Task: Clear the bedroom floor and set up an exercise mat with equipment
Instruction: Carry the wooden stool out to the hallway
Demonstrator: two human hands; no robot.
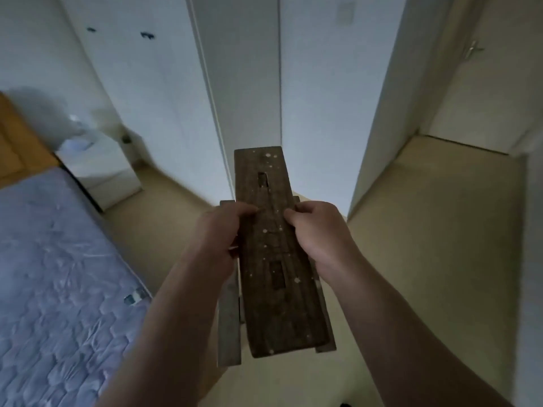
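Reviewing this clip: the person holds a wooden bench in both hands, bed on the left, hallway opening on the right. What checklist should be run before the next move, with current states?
1. The left hand grips the wooden bench at its left edge: ok.
2. The right hand grips its right edge: ok.
3. Far end of the bench apart from the white panel ahead: cannot tell.
4. The carpet toward the hallway has nothing lying on it in view: ok.
5. The bed is apart from the bench: ok.
6. Floor under the bench, hidden: cannot tell.
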